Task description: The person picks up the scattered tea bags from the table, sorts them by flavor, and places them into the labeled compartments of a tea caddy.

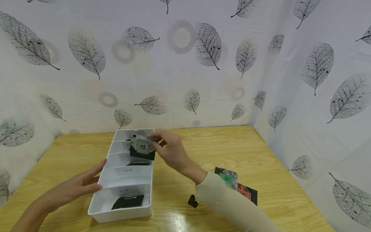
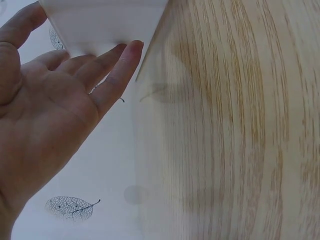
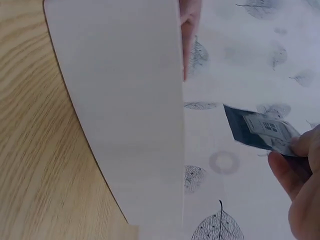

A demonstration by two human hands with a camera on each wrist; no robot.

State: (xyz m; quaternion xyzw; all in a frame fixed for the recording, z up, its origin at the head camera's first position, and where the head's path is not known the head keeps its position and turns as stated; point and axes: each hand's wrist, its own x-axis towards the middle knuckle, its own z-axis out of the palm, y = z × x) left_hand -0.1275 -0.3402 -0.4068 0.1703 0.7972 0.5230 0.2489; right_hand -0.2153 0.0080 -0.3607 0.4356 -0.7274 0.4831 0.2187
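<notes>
A long white divided box (image 1: 124, 178) stands on the wooden table in the head view. My right hand (image 1: 173, 151) pinches a grey-and-black sachet (image 1: 142, 145) by its edge between thumb and fingers, above the far compartments; the right wrist view shows the sachet (image 3: 262, 129) apart from the box wall (image 3: 120, 100). On the box's left side my left hand (image 1: 76, 187) has its fingers extended, and their tips touch the wall (image 2: 107, 22) in the left wrist view. Dark sachets lie inside: one in the nearest compartment (image 1: 128, 201), another in the middle (image 1: 139, 163).
Right of the box, partly behind the right forearm, lie a green-labelled sachet (image 1: 229, 178) and a red-labelled sachet (image 1: 247, 194). A small black item with a yellow bit (image 1: 193, 201) lies near the sleeve. Leaf-patterned curtain (image 1: 179, 71) encloses the table's back and right side.
</notes>
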